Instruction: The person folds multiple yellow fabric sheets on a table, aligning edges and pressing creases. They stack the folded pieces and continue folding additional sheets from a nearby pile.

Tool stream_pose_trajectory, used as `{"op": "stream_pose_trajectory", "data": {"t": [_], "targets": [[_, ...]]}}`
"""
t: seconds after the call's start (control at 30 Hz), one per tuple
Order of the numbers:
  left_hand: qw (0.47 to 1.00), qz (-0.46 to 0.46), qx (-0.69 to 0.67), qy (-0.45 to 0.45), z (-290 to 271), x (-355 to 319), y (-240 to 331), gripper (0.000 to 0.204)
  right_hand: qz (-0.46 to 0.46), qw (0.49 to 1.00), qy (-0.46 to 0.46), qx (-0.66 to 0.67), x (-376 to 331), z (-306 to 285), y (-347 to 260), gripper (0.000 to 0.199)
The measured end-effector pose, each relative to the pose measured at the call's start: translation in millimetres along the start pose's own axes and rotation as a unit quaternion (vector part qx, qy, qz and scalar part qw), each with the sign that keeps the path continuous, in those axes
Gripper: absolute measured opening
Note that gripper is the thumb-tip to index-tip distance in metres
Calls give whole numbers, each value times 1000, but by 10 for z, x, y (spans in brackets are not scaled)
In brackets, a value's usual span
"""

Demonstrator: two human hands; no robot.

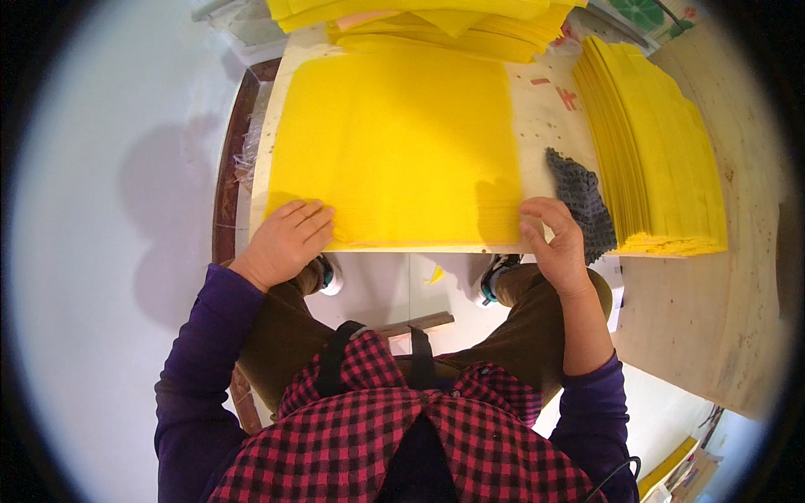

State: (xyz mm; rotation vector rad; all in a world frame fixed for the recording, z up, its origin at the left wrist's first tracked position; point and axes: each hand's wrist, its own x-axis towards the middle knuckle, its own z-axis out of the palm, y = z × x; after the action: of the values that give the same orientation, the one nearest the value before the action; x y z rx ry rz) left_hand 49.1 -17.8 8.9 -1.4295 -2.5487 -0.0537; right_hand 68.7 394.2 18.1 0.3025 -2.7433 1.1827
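A large yellow sheet of felt-like cloth (394, 142) lies flat on a pale wooden table, its near edge along the table's front. My left hand (289, 239) rests on the sheet's near left corner, fingers stretched out and lying flat. At the near right corner is my right hand (555, 239), its fingers bent and the thumb apart from them. Nothing shows between those fingers. Whether the right fingertips touch the sheet I cannot tell. Close to the right hand lies a dark grey knitted cloth (583, 201).
A thick stack of folded yellow cloth (662, 151) stands on the right. More yellow cloth (444, 25) is piled at the table's far end. Red tape strips (568, 99) mark the bare wood (537, 126). Below, a wooden bar (419, 323) and a yellow scrap (435, 274) lie near my feet.
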Motion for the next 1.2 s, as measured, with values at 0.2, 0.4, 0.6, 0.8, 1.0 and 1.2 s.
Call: {"op": "stream_pose_trajectory", "data": {"t": [0.2, 0.4, 0.6, 0.8, 1.0, 1.2], "targets": [[998, -40, -43, 14, 30, -5, -8, 23, -22, 1000, -8, -15, 0, 12, -5, 22], [994, -81, -64, 36, 66, -1, -29, 22, -103, 994, -36, -29, 5, 22, -68, 37], [987, -123, -82, 69, 75, 22, -17, 17, -154, 984, -63, -59, 66, 109, -211, 45], [973, -174, -123, 90, 77, 41, -32, 14, -222, 967, -66, -102, 176, 271, -270, 28], [970, -188, -128, 89, 71, 60, -44, 14, -172, 981, -41, -80, 285, 344, -265, 16], [976, -156, -103, 107, -69, 119, -56, 17, -63, 995, -55, -52, 406, 385, -245, 13]]}}
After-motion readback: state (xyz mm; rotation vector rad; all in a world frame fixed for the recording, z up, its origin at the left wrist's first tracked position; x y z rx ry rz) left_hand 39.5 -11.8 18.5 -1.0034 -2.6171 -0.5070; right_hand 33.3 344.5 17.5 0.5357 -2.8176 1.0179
